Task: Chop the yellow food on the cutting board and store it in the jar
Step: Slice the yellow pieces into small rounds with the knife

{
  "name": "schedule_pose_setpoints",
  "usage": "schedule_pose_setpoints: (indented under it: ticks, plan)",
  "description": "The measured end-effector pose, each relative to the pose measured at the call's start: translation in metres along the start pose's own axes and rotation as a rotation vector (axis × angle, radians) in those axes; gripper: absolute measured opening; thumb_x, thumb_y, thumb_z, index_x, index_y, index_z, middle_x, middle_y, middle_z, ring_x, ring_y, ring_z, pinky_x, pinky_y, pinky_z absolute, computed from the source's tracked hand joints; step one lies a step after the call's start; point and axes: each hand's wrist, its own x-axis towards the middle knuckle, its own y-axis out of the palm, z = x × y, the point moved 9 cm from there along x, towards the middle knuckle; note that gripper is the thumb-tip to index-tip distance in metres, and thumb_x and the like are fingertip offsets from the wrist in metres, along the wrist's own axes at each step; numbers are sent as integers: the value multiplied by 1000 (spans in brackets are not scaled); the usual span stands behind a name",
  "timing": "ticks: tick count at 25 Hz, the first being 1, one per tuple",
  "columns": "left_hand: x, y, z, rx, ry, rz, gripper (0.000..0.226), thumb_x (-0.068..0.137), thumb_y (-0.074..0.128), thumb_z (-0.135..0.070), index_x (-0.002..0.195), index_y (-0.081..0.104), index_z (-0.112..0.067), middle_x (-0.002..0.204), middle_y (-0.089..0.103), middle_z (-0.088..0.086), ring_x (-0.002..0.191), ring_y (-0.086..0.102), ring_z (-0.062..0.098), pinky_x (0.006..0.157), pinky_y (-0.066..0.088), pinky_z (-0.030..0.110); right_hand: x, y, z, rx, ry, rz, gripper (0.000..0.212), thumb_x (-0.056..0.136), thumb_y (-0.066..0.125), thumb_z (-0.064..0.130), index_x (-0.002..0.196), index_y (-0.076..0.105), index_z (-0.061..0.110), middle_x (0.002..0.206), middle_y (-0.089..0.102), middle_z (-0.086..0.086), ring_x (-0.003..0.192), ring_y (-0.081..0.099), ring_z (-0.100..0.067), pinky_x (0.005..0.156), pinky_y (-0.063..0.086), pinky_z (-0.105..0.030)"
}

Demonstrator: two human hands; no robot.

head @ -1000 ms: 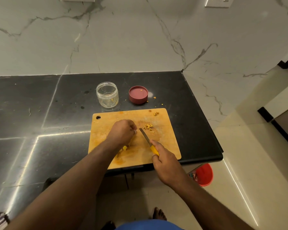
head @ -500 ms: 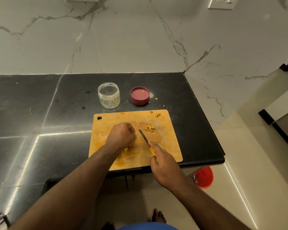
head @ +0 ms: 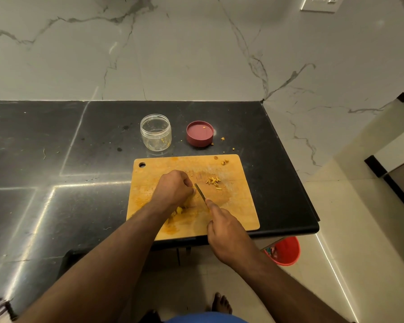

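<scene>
Left hand [head: 174, 187] curls over the yellow food [head: 179, 209] to pin it on the cutting board [head: 233, 206]; right hand [head: 226, 236] grips the knife [head: 200, 192] beside it, jar [head: 156, 132] waiting open behind

Home kitchen. Black stone countertop [head: 56, 159] against a white marble-veined wall [head: 196, 54], wall socket [head: 320, 3] at 1 o'clock. Wooden cutting board [head: 238, 206] at centre; red bucket [head: 287, 251] on pale tiled floor [head: 359, 229] at 4 o'clock.

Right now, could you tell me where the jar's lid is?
In the head view, the red lid lies upturned on the black counter, just right of the open clear jar and beyond the cutting board's far edge.
</scene>
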Motion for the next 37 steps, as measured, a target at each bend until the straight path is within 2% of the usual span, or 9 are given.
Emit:
schedule_pose_setpoints:
  ticks: [5,10,13,16,21,26,29,34,37]
  plan:
    - [2,1,0,-7,-8,14,4,88,76,-21,90,72,-21,90,69,-3,79,63,10,56,46,21,5,2,3,-10,-6,11,54,103,35,25,154,20,26,133,50,-2,112,51,-15,95,46,-32]
    - [3,2,0,-27,-13,19,3,89,75,-20,91,73,-20,90,70,-3,81,64,11,61,54,24,3,2,4,-30,-6,25,55,102,34,23,154,18,27,136,47,-3,112,52,-18,93,47,-33]
    - [3,1,0,-23,-2,5,2,89,75,-19,91,74,-20,90,70,-3,79,64,10,58,52,22,1,3,4,-61,-4,42,56,101,34,21,154,16,28,135,47,-3,111,53,-21,91,48,-35]
    - [1,1,1,-19,-2,8,3,89,76,-21,91,73,-20,90,70,-4,78,65,11,60,55,25,-13,1,1,-35,-3,41,56,102,35,22,155,16,30,132,48,0,107,52,-15,89,47,-32]
    - [2,2,0,3,12,37,7,92,72,-18,99,74,-18,96,70,-2,83,64,12,63,56,24,-13,-14,-1,19,-12,-22,54,102,35,24,154,20,28,134,49,1,113,49,-12,97,44,-29]
    - [1,2,1,8,9,0,10,92,70,-15,100,75,-18,96,70,-2,84,65,13,73,62,32,-5,-11,7,20,-26,-13,52,102,34,23,153,23,25,130,52,0,109,51,-13,91,45,-28]
    - [2,2,2,-8,11,-9,10,91,70,-14,98,76,-18,96,71,-3,84,65,12,66,59,27,-3,-9,10,20,-40,-24,45,101,36,20,145,31,23,127,56,-3,105,56,-15,86,47,-28]
    - [3,2,2,-24,20,-7,8,88,74,-16,95,77,-18,95,72,-4,85,64,10,62,50,20,-2,-1,9,-41,-38,5,48,102,33,18,149,26,24,136,50,-4,113,54,-20,94,48,-33]
    - [3,3,4,-30,17,-7,6,89,75,-16,93,77,-19,92,71,-4,84,63,10,64,53,23,-13,2,6,-30,-34,30,51,102,32,18,152,22,24,139,47,-3,116,52,-19,95,47,-33]
